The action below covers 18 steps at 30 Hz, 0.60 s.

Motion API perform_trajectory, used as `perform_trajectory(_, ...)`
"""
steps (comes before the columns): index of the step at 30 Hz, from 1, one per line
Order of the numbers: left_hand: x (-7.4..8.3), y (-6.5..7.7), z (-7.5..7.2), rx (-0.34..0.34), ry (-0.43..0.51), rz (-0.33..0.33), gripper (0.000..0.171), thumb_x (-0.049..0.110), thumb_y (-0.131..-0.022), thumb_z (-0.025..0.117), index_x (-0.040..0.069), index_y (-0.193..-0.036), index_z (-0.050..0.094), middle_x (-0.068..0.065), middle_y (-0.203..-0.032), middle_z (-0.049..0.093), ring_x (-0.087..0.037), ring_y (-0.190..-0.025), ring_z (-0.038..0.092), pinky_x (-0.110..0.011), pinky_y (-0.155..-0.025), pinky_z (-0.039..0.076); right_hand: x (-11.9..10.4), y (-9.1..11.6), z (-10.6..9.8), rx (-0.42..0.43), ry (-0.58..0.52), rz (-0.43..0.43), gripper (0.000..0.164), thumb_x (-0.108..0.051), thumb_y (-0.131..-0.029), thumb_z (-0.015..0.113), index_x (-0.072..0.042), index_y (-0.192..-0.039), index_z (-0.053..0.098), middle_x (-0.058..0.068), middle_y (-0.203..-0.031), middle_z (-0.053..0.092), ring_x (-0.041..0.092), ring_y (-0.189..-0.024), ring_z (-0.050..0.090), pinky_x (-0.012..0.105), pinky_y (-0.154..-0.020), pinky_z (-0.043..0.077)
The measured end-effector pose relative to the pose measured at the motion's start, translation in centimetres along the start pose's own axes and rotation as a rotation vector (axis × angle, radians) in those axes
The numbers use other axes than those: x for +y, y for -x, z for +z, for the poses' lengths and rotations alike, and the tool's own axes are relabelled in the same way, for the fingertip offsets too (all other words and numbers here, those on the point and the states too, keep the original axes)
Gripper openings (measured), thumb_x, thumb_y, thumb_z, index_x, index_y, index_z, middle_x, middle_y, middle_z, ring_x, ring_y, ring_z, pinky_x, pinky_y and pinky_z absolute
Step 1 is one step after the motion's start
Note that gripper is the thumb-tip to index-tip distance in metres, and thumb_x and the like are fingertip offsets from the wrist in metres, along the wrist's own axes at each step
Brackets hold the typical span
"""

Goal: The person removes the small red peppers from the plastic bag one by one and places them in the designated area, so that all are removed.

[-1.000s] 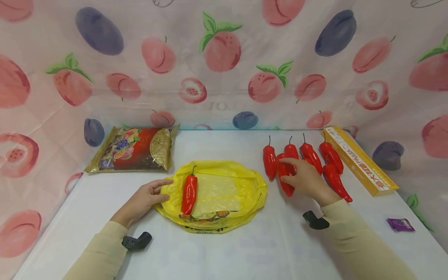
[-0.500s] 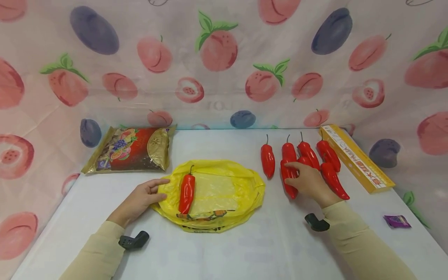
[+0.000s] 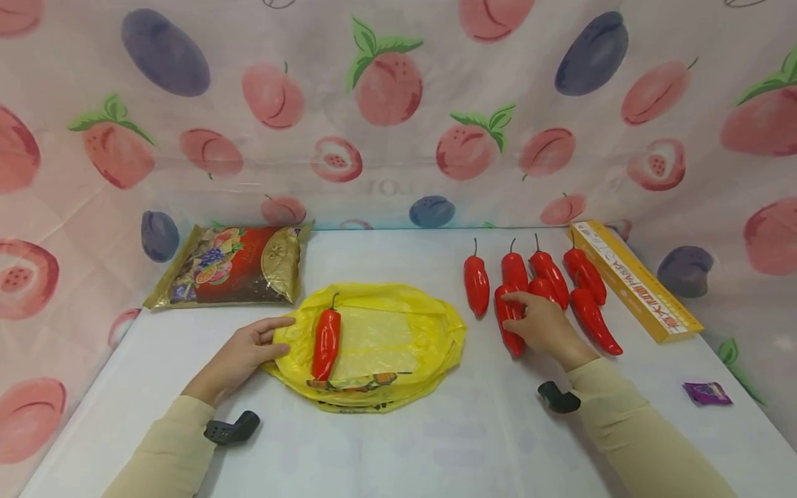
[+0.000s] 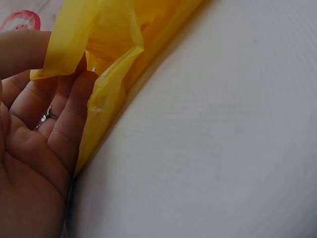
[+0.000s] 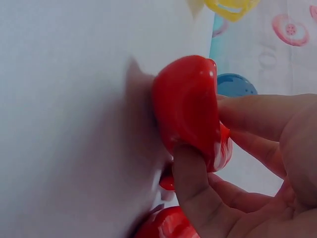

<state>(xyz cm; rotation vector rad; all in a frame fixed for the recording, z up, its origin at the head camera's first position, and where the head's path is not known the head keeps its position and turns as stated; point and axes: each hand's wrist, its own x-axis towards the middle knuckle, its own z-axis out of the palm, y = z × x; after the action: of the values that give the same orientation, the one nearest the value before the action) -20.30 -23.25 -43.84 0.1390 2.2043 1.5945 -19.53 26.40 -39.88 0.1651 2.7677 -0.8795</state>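
Note:
A spread-open yellow plastic bag [image 3: 429,339] lies at the middle of the table in the head view. Inside its left part lies a glossy red chili pepper [image 3: 326,342]. My left hand [image 3: 239,356] pinches the bag's left rim; in the left wrist view the yellow film [image 4: 106,94] runs between thumb and fingers. On the right, my right hand [image 3: 544,328] grips another red chili pepper [image 3: 509,325] between thumb and fingers. The right wrist view has that pepper's blunt end [image 5: 185,99] close up; whether it touches the table is unclear. Several more chili peppers [image 3: 477,287] lie around it.
A gold and red packet [image 3: 243,266] lies at the back left. Along the right side sits a long yellow pasta box [image 3: 635,280], with a small purple sachet [image 3: 707,393] nearer me. A fruit-print cloth [image 3: 386,187] hangs behind the table.
My left hand and the yellow bag have shifted slightly left, carrying the pepper inside along. The pepper in my right hand has moved a little toward me and turned slightly.

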Motion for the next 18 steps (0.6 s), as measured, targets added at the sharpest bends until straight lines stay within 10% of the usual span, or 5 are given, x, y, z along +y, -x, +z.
perform_trajectory(18,0.1,0.8,-1.1,-0.002,0.011,0.055,0.062,0.017,-0.097,0.067,-0.003,-0.149,0.041,-0.028,-0.144,0.048,-0.012,-0.107,0.063,-0.023,-0.089,0.051,-0.4,-0.2,0.3,0.015,0.045,-0.037,0.065,-0.018,-0.091,0.074,-0.001,-0.148,0.046,0.027,-0.129,0.053,0.044,-0.121,0.044,0.044,-0.076,0.059)
